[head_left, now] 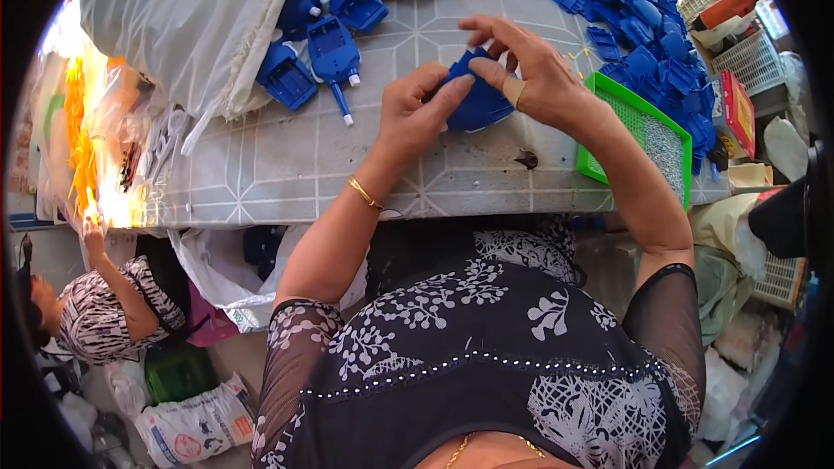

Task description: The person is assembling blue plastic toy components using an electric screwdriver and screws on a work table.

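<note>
A blue plastic housing (479, 110) is held just above the table between my two hands. My left hand (419, 104) grips its left side, with the thumb lying across the top edge. My right hand (530, 69) is at its upper right, thumb against the piece and the other fingers curved above it. A tan bandage wraps the base of that thumb. What lies beneath the piece is hidden. To the left, several blue housings with white tips (334, 48) lie on the patterned grey tablecloth (295, 161).
Many loose blue plastic parts (647, 30) are heaped at the right. A green tray (686, 161) of small silvery pieces stands beside my right forearm. A whitish sack (191, 17) covers the far left. Another person (113, 304) sits at lower left.
</note>
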Motion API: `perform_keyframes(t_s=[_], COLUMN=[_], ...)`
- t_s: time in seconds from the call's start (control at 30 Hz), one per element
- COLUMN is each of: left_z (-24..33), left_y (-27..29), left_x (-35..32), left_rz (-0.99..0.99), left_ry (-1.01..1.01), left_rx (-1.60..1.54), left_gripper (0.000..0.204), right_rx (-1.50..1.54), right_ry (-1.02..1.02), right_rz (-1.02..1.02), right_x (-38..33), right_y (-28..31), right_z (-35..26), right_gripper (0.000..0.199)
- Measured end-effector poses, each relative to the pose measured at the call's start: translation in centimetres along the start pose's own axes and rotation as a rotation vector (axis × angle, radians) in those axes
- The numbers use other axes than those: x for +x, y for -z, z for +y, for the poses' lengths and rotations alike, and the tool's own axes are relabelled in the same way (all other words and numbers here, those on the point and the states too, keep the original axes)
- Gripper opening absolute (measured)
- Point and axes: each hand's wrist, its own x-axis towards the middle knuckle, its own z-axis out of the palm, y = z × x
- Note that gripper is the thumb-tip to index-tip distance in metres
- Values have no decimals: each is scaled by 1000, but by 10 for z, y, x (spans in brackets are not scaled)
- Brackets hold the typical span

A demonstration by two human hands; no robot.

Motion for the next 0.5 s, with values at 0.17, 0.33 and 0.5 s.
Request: perform_keyframes(t_s=[0.17, 0.33, 0.5], left_z=[6, -8, -5], left_y=[0, 0, 0], left_x=[-1, 1, -6], left_rz=[137, 95, -37], left_ry=[204, 61, -321], left_rx=[-347, -140, 778], left_gripper=[24, 29, 86], right_rx=[-380, -492, -442], right_ry=[265, 274, 91], right_rz=[104, 108, -83], right_x=[-14, -12, -24], right_y=[-18, -20, 16], right_z=[-4, 2, 21], right_gripper=[77, 74, 66])
